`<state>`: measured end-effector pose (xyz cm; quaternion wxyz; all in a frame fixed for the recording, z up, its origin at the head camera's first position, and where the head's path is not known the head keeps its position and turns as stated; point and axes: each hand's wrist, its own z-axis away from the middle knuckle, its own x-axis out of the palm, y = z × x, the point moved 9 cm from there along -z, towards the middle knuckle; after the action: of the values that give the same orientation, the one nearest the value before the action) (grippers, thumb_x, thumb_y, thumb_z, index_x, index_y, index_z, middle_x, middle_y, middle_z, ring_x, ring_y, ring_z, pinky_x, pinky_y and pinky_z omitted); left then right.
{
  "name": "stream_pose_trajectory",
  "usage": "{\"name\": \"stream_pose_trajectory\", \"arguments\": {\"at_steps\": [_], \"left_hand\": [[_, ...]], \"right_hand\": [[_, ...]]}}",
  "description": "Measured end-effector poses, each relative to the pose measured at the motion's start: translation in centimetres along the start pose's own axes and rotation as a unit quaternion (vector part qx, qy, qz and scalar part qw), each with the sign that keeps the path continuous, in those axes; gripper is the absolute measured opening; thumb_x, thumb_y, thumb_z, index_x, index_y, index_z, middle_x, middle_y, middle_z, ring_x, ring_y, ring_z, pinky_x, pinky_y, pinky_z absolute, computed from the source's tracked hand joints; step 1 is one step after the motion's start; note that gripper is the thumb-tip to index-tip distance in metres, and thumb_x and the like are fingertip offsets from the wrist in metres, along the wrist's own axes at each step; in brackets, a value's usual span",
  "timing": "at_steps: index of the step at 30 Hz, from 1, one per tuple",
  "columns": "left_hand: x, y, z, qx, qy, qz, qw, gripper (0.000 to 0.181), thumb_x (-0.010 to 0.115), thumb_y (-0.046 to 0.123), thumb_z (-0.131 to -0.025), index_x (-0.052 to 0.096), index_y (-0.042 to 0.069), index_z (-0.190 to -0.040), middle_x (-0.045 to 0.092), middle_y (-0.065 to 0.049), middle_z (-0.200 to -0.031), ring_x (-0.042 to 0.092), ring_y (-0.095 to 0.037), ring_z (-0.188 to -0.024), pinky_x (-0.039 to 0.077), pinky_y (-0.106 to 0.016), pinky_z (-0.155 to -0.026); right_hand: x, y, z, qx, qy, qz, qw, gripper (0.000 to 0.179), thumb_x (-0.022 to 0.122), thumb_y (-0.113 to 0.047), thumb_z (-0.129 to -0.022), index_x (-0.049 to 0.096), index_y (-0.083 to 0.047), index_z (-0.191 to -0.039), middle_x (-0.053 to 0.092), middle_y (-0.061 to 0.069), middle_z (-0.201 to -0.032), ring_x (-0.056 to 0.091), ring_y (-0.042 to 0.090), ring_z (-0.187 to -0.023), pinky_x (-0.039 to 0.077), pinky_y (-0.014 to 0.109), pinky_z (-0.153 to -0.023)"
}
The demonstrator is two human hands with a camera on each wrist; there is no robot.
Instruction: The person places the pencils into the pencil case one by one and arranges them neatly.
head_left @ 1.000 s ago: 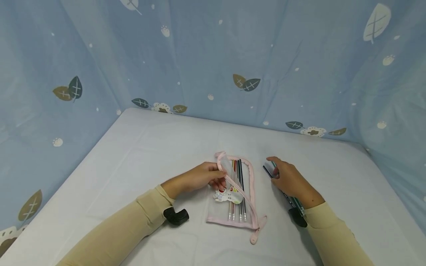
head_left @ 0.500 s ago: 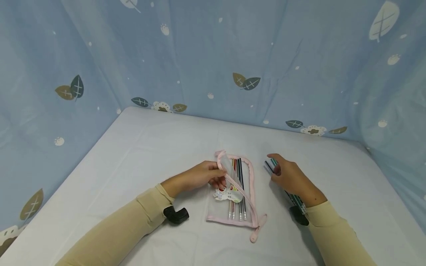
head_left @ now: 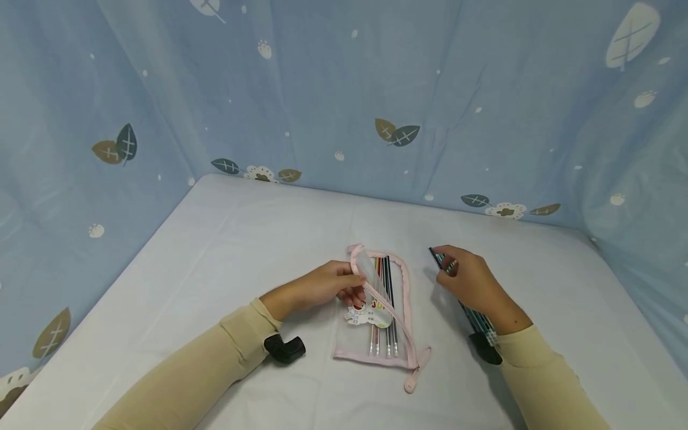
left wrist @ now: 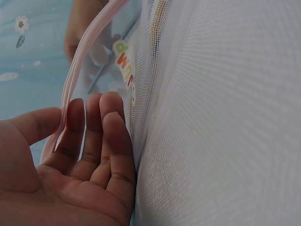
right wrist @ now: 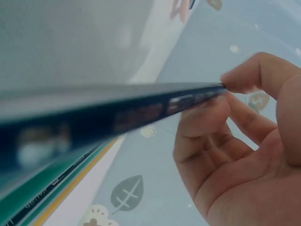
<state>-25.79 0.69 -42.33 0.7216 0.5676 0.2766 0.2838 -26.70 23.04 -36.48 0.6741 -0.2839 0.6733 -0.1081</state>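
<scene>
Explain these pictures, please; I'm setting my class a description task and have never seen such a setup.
There is no machine here: a person in long beige fabric sleeves works bare-handed. The wide picture is taken from the head, looking forward and down; the two close ones come from the left and right wrists. On the white surface lies a see-through mesh pouch with pink edging, with slim red and dark pencils inside. The left hand pinches the pouch's pink edge. The right hand pinches a slim dark-blue pencil near one end, over loose green pencils. A blue leaf-patterned cloth hangs behind.
</scene>
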Motion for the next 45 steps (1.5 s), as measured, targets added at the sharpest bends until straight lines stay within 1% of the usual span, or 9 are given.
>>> {"name": "stream_pose_trajectory", "arguments": {"at_steps": [7, 13, 16, 20, 23, 26, 30, 37, 45], "left_hand": [[0.0, 0.2, 0.1, -0.002, 0.000, 0.000, 1.0000, 0.025, 0.050, 0.017, -0.104, 0.062, -0.005, -0.108, 0.071, -0.008, -0.089, 0.066, -0.010, -0.076, 0.057, -0.024, -0.073], [0.1, 0.0, 0.1, -0.003, 0.000, 0.009, 1.0000, 0.025, 0.050, 0.017, -0.104, 0.062, -0.006, -0.108, 0.070, -0.008, -0.088, 0.066, -0.010, -0.075, 0.057, -0.024, -0.073], [0.2, -0.1, 0.0, -0.003, -0.002, 0.010, 0.9999, 0.024, 0.051, 0.017, -0.104, 0.062, -0.005, -0.107, 0.070, -0.008, -0.088, 0.066, -0.011, -0.075, 0.056, -0.024, -0.073], [0.3, -0.2, -0.1, -0.004, -0.004, 0.010, 0.9999, 0.024, 0.051, 0.017, -0.104, 0.062, -0.004, -0.106, 0.070, -0.008, -0.088, 0.066, -0.011, -0.075, 0.056, -0.024, -0.073], [0.2, -0.2, -0.1, -0.002, -0.003, 0.008, 1.0000, 0.024, 0.051, 0.016, -0.104, 0.062, -0.004, -0.106, 0.071, -0.008, -0.087, 0.066, -0.011, -0.075, 0.057, -0.024, -0.072], [0.2, -0.2, -0.1, -0.003, -0.001, 0.009, 1.0000, 0.023, 0.051, 0.016, -0.104, 0.062, -0.004, -0.107, 0.070, -0.007, -0.087, 0.066, -0.010, -0.075, 0.056, -0.024, -0.072], [0.1, -0.1, 0.0, -0.003, 0.000, 0.010, 0.9999, 0.023, 0.051, 0.015, -0.104, 0.062, -0.004, -0.107, 0.070, -0.006, -0.087, 0.066, -0.010, -0.075, 0.056, -0.024, -0.072], [0.1, -0.2, -0.1, -0.003, -0.002, 0.007, 1.0000, 0.024, 0.051, 0.016, -0.104, 0.061, -0.006, -0.108, 0.071, -0.006, -0.087, 0.066, -0.010, -0.075, 0.056, -0.024, -0.072], [0.1, 0.0, 0.1, -0.004, 0.000, 0.006, 1.0000, 0.023, 0.051, 0.015, -0.104, 0.061, -0.005, -0.109, 0.070, -0.007, -0.087, 0.066, -0.010, -0.076, 0.056, -0.024, -0.073]], "right_hand": [[-1.4, -0.5, 0.2, -0.003, 0.053, -0.018, 0.9984, 0.042, 0.057, 0.000, -0.090, 0.057, 0.002, -0.132, 0.062, 0.014, -0.095, 0.061, 0.023, -0.078, 0.048, 0.026, -0.054], [-1.6, -0.8, 0.3, -0.012, 0.074, -0.042, 0.9963, 0.043, 0.054, -0.001, -0.092, 0.051, -0.001, -0.135, 0.064, 0.013, -0.095, 0.059, 0.018, -0.074, 0.047, 0.026, -0.055], [-1.4, -0.6, 0.3, -0.002, 0.067, -0.069, 0.9954, 0.044, 0.052, -0.004, -0.095, 0.046, -0.002, -0.138, 0.067, 0.013, -0.089, 0.057, 0.016, -0.064, 0.047, 0.026, -0.053], [-0.9, -0.2, 0.2, 0.017, 0.041, -0.130, 0.9906, 0.045, 0.046, -0.009, -0.101, 0.035, -0.006, -0.144, 0.067, 0.018, -0.084, 0.057, 0.021, -0.053, 0.051, 0.031, -0.051], [-0.6, -0.1, 0.1, 0.021, 0.035, -0.168, 0.9850, 0.048, 0.044, -0.015, -0.105, 0.026, -0.009, -0.149, 0.066, 0.025, -0.085, 0.059, 0.024, -0.052, 0.054, 0.035, -0.051], [-0.6, -0.2, 0.1, 0.016, 0.043, -0.193, 0.9802, 0.051, 0.043, -0.019, -0.107, 0.020, -0.010, -0.152, 0.066, 0.026, -0.084, 0.061, 0.023, -0.050, 0.057, 0.035, -0.051], [-0.5, -0.3, 0.0, 0.013, 0.051, -0.225, 0.9730, 0.055, 0.041, -0.024, -0.109, 0.014, -0.013, -0.155, 0.066, 0.025, -0.084, 0.064, 0.024, -0.051, 0.059, 0.037, -0.052], [0.3, -0.4, -0.1, 0.022, 0.037, -0.287, 0.9569, 0.057, 0.040, -0.024, -0.109, 0.008, -0.014, -0.156, 0.064, 0.024, -0.086, 0.068, 0.022, -0.060, 0.061, 0.038, -0.056], [1.1, -0.8, -0.3, 0.031, 0.020, -0.305, 0.9515, 0.061, 0.043, -0.019, -0.108, 0.006, -0.013, -0.156, 0.065, 0.024, -0.090, 0.070, 0.018, -0.066, 0.062, 0.035, -0.061]]}}
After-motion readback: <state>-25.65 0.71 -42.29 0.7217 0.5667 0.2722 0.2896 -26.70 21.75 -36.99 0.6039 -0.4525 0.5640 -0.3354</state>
